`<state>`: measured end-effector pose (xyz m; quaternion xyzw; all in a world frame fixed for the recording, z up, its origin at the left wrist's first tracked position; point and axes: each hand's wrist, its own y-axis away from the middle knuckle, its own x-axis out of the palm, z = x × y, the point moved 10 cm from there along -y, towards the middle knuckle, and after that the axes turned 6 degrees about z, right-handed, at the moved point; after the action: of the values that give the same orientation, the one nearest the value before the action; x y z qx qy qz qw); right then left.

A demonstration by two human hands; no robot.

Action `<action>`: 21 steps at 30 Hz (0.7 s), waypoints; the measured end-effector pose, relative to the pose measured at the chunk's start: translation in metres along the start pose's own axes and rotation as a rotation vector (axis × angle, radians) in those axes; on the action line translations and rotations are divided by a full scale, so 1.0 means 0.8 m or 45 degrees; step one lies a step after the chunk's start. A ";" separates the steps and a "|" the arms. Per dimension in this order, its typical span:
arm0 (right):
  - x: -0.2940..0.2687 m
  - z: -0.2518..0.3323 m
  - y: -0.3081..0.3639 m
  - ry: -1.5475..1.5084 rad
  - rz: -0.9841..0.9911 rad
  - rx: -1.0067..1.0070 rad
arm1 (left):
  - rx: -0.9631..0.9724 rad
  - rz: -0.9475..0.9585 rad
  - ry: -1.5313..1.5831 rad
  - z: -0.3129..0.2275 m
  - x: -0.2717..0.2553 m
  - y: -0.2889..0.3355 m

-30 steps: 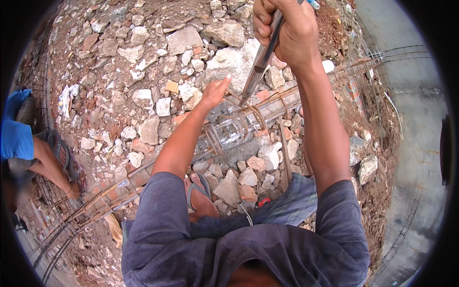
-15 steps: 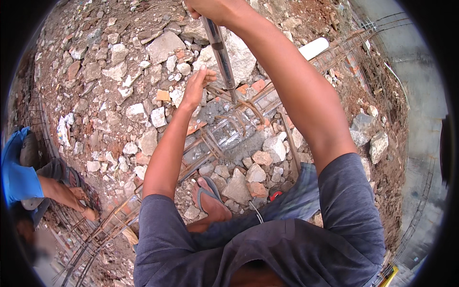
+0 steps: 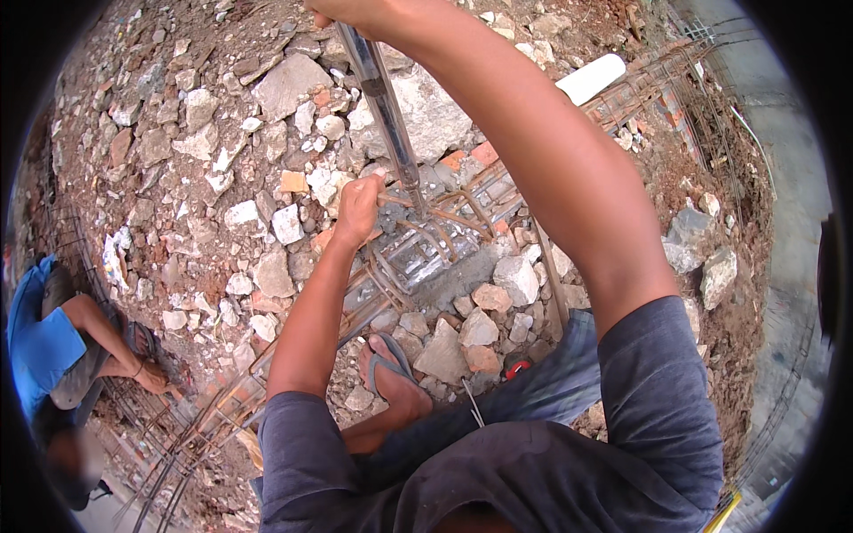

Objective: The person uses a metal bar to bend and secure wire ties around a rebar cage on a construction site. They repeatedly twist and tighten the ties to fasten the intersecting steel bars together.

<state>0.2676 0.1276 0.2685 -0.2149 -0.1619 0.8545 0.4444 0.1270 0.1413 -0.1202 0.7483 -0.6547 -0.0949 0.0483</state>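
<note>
My right hand [image 3: 351, 11], partly cut off by the top edge, is wrapped round the upper end of a shiny metal pipe [image 3: 377, 93] with a dark band. The pipe slants down to a reinforcing steel cage [image 3: 391, 274], its lower end among the bent rusty bars. Just left of that end, my left hand [image 3: 359, 209] is closed on a thin rusty steel rod [image 3: 449, 216] that runs rightward past the pipe's foot. Grey concrete and curved stirrups [image 3: 435, 240] show below the rod.
Broken stone and brick rubble [image 3: 441, 350] surrounds the cage. A white tube [image 3: 591, 80] lies at upper right. My sandalled foot [image 3: 388, 373] stands beside the cage. A co-worker in blue [image 3: 46, 333] bends over more rebar at left. A grey wall [image 3: 791, 204] stands on the right.
My left hand has gone from open, fingers stretched, to closed on the rusty rod. The pipe and my right hand have shifted left. The co-worker's arm has moved slightly.
</note>
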 end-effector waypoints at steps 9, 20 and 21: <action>0.073 -0.001 -0.005 -0.123 0.163 -0.039 | -0.045 -0.031 0.203 0.004 0.002 -0.008; 0.135 -0.116 -0.042 0.227 0.109 0.300 | -0.181 -0.119 0.271 0.042 -0.016 0.001; 0.139 -0.108 -0.035 0.213 0.155 0.312 | -0.146 -0.110 0.255 0.032 -0.012 -0.001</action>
<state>0.2744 0.2427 0.1830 -0.2388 -0.0056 0.8724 0.4265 0.1212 0.1521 -0.1443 0.7777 -0.6072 -0.0591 0.1519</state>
